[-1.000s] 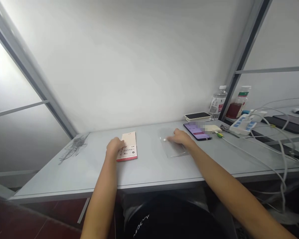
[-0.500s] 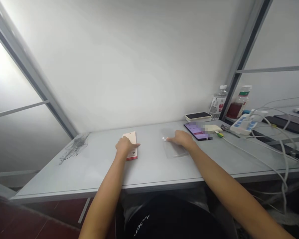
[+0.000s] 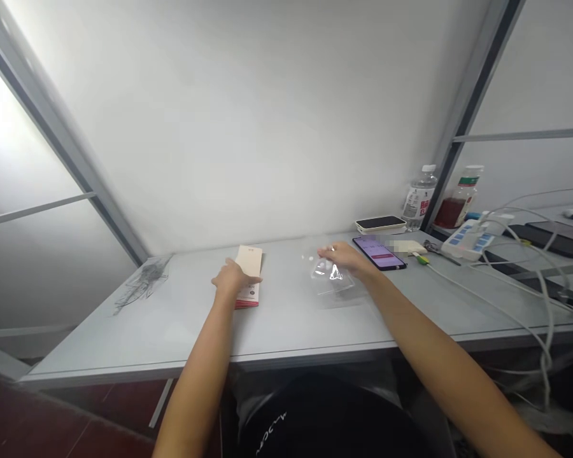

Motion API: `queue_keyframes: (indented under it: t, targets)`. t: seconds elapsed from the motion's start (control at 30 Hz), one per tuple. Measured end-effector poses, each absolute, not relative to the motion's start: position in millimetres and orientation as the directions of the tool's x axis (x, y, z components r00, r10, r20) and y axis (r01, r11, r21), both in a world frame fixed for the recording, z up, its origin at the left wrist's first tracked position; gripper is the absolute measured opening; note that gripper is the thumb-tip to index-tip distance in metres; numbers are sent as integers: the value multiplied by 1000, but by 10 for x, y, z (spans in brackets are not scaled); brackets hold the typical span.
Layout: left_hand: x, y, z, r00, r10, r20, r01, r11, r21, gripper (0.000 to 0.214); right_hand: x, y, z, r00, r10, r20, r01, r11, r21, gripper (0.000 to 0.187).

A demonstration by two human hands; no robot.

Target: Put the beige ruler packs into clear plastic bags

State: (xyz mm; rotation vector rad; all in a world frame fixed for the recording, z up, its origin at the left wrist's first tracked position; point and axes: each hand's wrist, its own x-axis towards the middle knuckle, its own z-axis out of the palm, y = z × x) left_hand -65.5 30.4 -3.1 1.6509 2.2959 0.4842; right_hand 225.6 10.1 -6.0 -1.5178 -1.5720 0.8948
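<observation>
A small stack of cream cards or packets [image 3: 249, 257] with red lower edges lies on the grey table [image 3: 181, 337]. My left hand [image 3: 229, 278] is closed on the stack across its width, its thumb at the right edge; the other fingertips are mostly hidden. To the right, my right hand [image 3: 341, 254] pinches the upper part of a clear plastic bag [image 3: 333, 286]. The bag is crumpled and shiny, its lower end spread over the table. White round spots show near its upper left corner.
Right of the bag lie a lit phone [image 3: 379, 253], a second phone [image 3: 381, 222], a power strip [image 3: 470, 238] and loose white cables. A water bottle [image 3: 417, 200] and a jar of dark red liquid [image 3: 456, 200] stand behind. Crumpled clear plastic [image 3: 143, 283] lies far left.
My left hand has shifted slightly left, and more of the stack's top shows. My right hand has bunched and lifted part of the bag, which lay flatter before.
</observation>
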Motion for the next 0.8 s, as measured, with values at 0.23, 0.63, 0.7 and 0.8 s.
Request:
queue_keyframes:
  t: [0.23,0.63,0.7,0.8]
  targets:
    - [-537,226,100,-114,993,33,594,41,804,62,2090,107,-86,-2,992,129,153,127,-980,28]
    - [103,-38,-117,460,873,161,-111,-123,986,39,1684,34,-285,-83,951,298,79,304,-949,21]
    - [98,-10,-141,398,902,168,-114,-133,985,40,1699,53,-280,-94,964,247,55,253,-966,24]
    - [72,39,-150,269,946,181,-85,-164,983,41,1715,59,-234,-107,971,216,14,218,-976,30]
